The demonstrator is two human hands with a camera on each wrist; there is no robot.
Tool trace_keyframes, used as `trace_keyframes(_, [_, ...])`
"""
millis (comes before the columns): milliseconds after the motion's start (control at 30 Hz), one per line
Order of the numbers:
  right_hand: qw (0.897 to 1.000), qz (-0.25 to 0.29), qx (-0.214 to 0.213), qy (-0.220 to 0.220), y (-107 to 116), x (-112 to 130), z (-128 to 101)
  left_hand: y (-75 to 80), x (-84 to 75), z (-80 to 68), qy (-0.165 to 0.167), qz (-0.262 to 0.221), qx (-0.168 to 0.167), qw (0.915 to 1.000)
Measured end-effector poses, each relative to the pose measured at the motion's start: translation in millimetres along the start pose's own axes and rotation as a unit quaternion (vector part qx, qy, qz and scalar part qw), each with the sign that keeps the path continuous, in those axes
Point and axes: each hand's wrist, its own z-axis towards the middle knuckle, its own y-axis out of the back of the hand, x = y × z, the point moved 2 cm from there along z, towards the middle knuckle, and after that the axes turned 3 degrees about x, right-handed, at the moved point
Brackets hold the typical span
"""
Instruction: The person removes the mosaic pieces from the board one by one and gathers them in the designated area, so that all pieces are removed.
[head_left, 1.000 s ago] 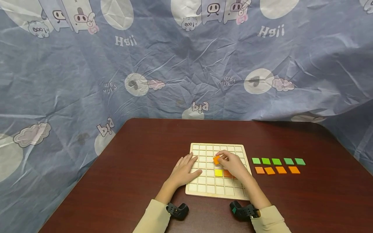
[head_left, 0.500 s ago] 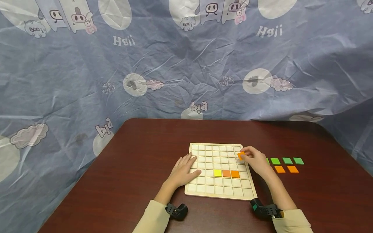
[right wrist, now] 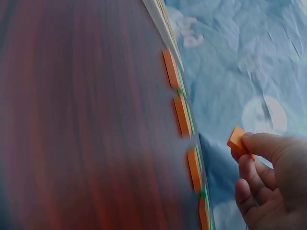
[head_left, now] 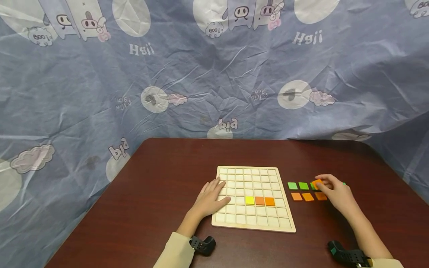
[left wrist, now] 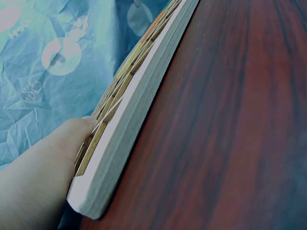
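Note:
My left hand rests with straight fingers over the left edge of a wooden grid board; in the left wrist view the thumb lies against its rim. One row of the board bears a yellow tile, a salmon tile and an orange tile, side by side. Off to the board's right, my right hand pinches another orange square tile between thumb and fingers. It is raised above the loose tiles and partly covers them in the head view.
Right of the board, green tiles form a back row and orange ones a front row. The right hand hides some of the green row. A brown wooden table lies under everything, with a printed blue cloth behind.
Carrying the orange tile, my right hand has swung rightward from over the board to above the loose tiles, uncovering the three tiles on the board. My left hand stays on the board.

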Motion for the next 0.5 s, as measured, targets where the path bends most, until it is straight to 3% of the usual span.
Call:
trace_keyframes(167, [0.999,-0.012,-0.039,-0.012,16,-29,-11,-1.2,1.3,-1.2,0.002,-0.008,0.003,1.0])
trace_keyframes(500, [0.996,-0.021,-0.068,-0.053,29,-75,-22,1.5,0.4,-0.3,-0.004,-0.006,-0.001,1.0])
